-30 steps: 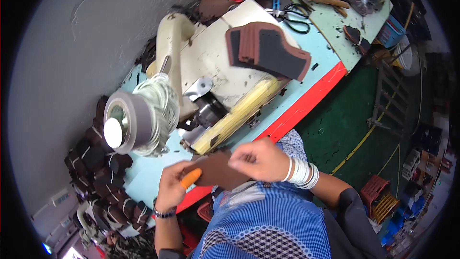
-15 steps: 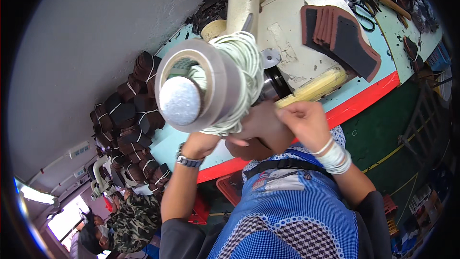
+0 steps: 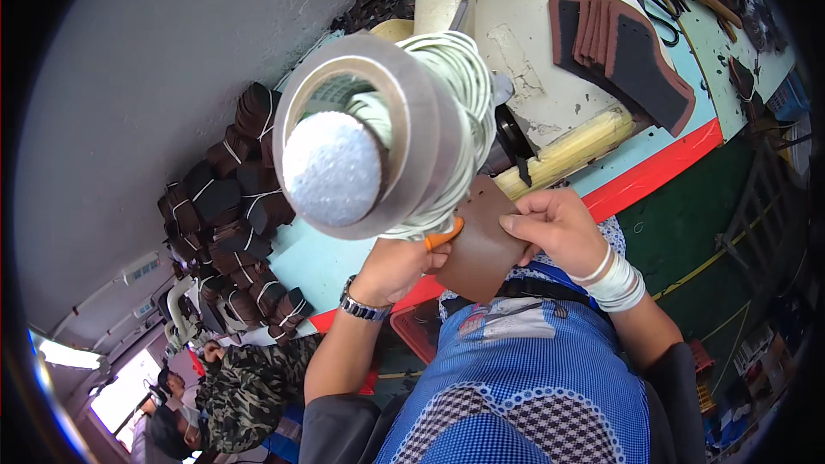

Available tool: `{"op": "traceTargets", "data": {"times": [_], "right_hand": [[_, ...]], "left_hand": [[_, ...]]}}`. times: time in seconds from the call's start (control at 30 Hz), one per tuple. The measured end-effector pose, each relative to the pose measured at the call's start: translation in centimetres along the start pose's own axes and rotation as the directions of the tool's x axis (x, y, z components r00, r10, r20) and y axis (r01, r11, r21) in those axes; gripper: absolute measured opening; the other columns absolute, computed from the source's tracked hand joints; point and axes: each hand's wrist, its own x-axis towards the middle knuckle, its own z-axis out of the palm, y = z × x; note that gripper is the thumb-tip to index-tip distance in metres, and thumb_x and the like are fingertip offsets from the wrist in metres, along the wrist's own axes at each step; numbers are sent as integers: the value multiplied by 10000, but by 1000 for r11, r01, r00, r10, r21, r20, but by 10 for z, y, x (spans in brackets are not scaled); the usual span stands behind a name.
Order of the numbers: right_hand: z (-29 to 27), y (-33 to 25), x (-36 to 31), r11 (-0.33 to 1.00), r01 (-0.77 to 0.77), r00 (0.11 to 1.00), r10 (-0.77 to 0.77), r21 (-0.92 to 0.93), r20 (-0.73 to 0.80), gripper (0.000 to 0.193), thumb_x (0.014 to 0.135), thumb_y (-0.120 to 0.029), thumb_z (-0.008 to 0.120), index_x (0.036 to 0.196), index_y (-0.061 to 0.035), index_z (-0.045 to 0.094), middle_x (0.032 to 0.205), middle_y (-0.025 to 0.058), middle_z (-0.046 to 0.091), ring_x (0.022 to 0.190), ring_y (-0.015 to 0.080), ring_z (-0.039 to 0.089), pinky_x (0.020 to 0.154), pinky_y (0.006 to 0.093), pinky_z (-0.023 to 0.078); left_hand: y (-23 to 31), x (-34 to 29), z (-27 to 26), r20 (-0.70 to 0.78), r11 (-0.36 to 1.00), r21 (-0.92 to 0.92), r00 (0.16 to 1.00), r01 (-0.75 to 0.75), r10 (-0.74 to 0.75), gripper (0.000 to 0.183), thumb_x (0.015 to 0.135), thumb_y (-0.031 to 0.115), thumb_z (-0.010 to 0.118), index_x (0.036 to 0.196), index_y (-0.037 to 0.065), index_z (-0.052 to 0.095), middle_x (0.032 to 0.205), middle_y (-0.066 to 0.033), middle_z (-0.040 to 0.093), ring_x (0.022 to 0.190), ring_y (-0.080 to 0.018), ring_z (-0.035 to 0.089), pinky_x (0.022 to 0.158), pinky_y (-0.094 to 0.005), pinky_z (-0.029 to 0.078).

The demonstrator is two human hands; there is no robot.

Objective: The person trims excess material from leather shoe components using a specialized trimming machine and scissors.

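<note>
Both my hands hold a brown leather piece (image 3: 481,249) in front of the machine, its smooth side showing and small dark marks near its upper edge. My left hand (image 3: 397,268) grips the left edge, the thumb in an orange finger cot lying on the leather; some of its fingers are hidden. On the right edge my right hand (image 3: 554,228) pinches the piece between thumb and fingers, with pale bands around that wrist. A clear tape roll (image 3: 421,120) hung with pale green elastic bands (image 3: 455,77) stands above and hides part of the cream machine (image 3: 443,0).
Layered dark, brown-edged pieces (image 3: 636,69) lie on the machine bed, behind a yellow-wrapped bar (image 3: 584,150). Banded brown bundles (image 3: 223,198) pile up at left. Scissors (image 3: 660,13) lie at the back right. A person in camouflage clothing (image 3: 249,395) sits at lower left.
The leather piece was blurred and tilted; now its face shows broadly, below the machine. My left thumb with its orange cot has come into sight on it. The view has shifted slightly.
</note>
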Motion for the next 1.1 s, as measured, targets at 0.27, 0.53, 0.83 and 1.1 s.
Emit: {"op": "traceTargets", "data": {"times": [0.27,0.53,0.83,1.1], "right_hand": [[7,0,17,987,-87,996,87,134,5,247,848,-214,602,815,29,628,733,73,622,593,114,605,513,220,503],[13,-2,-9,928,-18,989,72,373,-132,338,862,-290,590,850,48,604,715,64,605,678,152,628,595,241,506],[23,12,-24,452,358,414,-861,-817,-296,175,769,-44,596,936,3,623,722,112,568,620,224,578,551,327,457],[35,37,-97,-6,291,172,-983,-957,59,286,650,-49,672,928,-6,618,830,95,541,738,247,542,665,342,440]], "left_hand": [[5,5,3,-81,989,-107,992,-105,97,218,892,150,555,905,-60,608,834,-65,632,685,-73,571,591,-201,445],[49,22,-14,263,343,796,795,-499,547,470,829,451,599,789,-14,660,559,-106,575,507,-153,549,511,-305,429],[23,-3,9,423,566,597,823,-568,380,332,882,289,543,931,-35,599,738,-56,623,651,-113,563,565,-297,433],[-14,-23,52,220,859,-153,831,-488,511,251,945,163,459,1051,-45,549,976,-98,636,826,-147,630,683,-260,521]]}}
